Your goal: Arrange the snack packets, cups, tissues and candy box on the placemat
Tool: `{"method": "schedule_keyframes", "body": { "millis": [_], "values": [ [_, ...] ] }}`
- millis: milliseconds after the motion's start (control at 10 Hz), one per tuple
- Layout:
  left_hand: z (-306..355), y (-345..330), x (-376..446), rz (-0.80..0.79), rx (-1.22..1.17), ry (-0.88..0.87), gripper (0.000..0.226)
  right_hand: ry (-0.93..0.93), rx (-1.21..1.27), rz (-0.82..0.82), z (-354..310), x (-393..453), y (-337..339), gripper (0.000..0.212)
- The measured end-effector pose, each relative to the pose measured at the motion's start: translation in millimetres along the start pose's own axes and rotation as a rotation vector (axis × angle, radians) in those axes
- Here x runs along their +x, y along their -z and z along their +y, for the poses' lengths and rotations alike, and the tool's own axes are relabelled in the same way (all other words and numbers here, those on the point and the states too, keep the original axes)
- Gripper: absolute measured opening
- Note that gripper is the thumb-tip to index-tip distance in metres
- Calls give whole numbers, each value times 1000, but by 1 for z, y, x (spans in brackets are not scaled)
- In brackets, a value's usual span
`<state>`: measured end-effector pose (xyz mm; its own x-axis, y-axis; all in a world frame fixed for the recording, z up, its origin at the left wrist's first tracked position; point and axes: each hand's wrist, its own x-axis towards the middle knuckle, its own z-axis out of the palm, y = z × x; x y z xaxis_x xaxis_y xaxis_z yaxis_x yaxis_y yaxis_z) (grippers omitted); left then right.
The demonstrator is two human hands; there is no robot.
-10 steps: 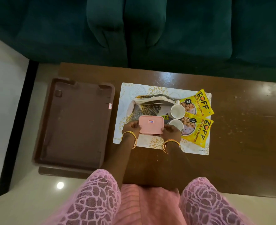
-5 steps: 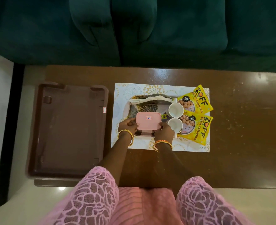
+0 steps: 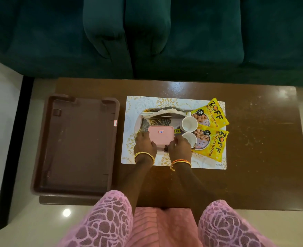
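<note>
Both hands on pink candy box [image 3: 161,136], mid-placemat [image 3: 129,157], atop patterned tray [image 3: 141,122]. Left hand [image 3: 144,144] fingers grasp box's left edge; right hand [image 3: 180,146] fingers grasp right edge. Tissues [image 3: 163,111] just behind box. Two white cups [image 3: 189,123] right of box, touching two yellow snack packets [image 3: 215,144] at placemat's right edge. Brown bin [image 3: 75,145] left on worktop [image 3: 263,139].

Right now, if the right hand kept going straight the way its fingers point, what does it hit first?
Probably the nearer white cup: the right hand points away from the person, along the pink candy box edge it holds, and the cup sits just ahead-right. Depth is unclear.
</note>
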<state>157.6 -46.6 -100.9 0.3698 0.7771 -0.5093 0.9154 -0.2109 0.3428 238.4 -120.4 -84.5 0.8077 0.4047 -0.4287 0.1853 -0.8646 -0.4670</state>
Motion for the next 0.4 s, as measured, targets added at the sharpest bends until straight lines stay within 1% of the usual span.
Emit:
{"method": "schedule_keyframes", "body": {
  "millis": [100,200,300,400],
  "values": [
    [17,1,-14,19,220,-216,45,145,-64,50,5,-4,17,22],
    [30,11,-19,48,309,-317,50,246,-125,87,5,-4,36,24],
    [60,36,-22,144,423,-436,58,358,-191,169,-7,5,72,30],
    [77,53,-25,216,465,-501,60,427,-263,205,-13,9,95,38]
  ]
}}
